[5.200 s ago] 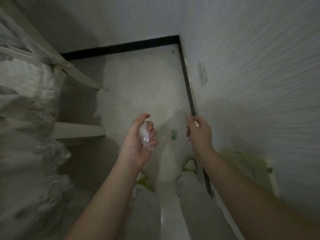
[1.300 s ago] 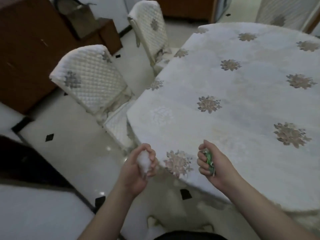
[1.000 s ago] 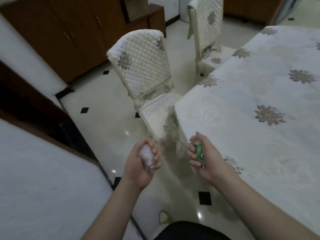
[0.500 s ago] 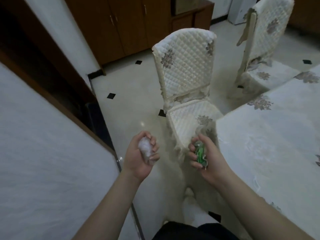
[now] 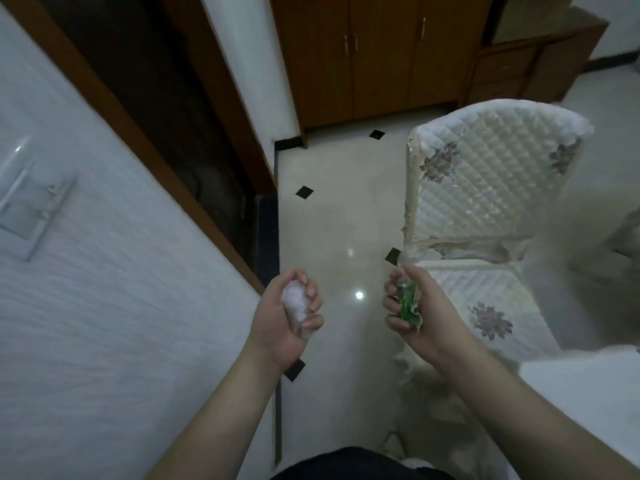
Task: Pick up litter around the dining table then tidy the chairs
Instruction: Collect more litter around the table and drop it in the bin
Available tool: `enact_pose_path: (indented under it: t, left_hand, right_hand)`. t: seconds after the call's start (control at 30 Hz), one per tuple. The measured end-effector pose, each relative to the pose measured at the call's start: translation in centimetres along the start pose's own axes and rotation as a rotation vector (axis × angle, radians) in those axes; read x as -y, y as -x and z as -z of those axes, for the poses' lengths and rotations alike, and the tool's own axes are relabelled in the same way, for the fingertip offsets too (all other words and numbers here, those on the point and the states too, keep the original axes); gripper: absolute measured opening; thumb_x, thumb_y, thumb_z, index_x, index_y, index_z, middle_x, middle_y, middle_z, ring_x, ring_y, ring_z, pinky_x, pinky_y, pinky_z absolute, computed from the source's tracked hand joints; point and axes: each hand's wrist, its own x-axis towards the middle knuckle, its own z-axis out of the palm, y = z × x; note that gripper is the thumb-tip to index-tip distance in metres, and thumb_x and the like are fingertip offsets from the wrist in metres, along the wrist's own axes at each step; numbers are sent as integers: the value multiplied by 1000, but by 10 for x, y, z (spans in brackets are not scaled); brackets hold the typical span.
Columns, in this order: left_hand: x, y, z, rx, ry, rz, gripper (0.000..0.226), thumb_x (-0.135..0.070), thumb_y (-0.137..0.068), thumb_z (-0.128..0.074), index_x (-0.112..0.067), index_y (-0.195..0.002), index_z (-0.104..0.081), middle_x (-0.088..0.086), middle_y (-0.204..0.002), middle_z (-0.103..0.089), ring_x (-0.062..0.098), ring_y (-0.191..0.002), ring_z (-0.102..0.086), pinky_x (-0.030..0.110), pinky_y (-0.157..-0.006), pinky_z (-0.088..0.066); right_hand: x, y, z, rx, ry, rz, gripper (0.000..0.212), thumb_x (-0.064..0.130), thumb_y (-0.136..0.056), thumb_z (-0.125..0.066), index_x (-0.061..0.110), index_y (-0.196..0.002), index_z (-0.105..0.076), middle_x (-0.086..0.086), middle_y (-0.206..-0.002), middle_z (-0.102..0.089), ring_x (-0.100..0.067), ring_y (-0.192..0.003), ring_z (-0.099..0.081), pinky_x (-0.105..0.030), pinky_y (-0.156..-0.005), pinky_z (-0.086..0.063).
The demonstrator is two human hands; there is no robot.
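Observation:
My left hand (image 5: 282,327) grips a crumpled wad of clear plastic (image 5: 295,302) at centre frame, fingers curled round it. My right hand (image 5: 424,318) holds a crumpled green and clear wrapper (image 5: 408,301) the same way, just in front of a chair's seat. That quilted cream chair (image 5: 485,188) with flower patches stands to the right, its back upright. A corner of the dining table (image 5: 588,386) with its pale cloth shows at the lower right.
A white wall (image 5: 104,289) with a switch plate (image 5: 29,209) fills the left. A dark doorway with a brown frame (image 5: 166,98) lies behind it. Wooden cabinets (image 5: 374,53) stand at the back. Glossy cream floor (image 5: 339,220) with black diamond tiles runs between wall and chair.
My view has swung left, away from the table, toward the wall and doorway. The chair now sits further right. Both hands keep their hold on the litter.

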Motion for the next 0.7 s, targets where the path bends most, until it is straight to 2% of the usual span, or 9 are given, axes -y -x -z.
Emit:
enact_pose_path:
  t: [0.17,0.33,0.53,0.7]
  left_hand:
    - [-23,-27,17,-113,56,-61,17,-24,-84,-56,-17,-69,-54,1,-65,-44,10,-49,-38,16,-37,-23]
    - [-60,-71,31,-135,121,-117,15,-24,-81,-56,-17,-68,-54,1,-65,-44,10,-49,-38,16,-38,-23]
    - [-124,-143,45,-98,164,-131,19,-28,-88,-53,-17,-72,-53,1,-66,-46,10,-51,-41,17,-37,-30]
    - [-188,-207,40,-2,110,-122,18,-30,-85,-51,-17,-73,-51,0,-66,-44,10,-50,-42,17,-38,-28]
  right_hand:
    - [15,-55,-29,23,-5,-48,25,37,-93,-50,21,-74,-51,4,-63,-41,-9,-43,-34,-17,-32,-20]
    - [24,-113,-61,62,-46,-92,24,37,-91,-51,20,-75,-51,4,-63,-40,-9,-42,-35,-16,-32,-20]
    - [50,-190,-104,87,7,-88,25,37,-91,-49,20,-73,-53,4,-66,-39,-8,-44,-36,-17,-32,-22]
    - [76,-246,-151,84,8,-33,22,37,-87,-51,19,-75,-52,4,-65,-40,-8,-44,-36,-16,-33,-21]
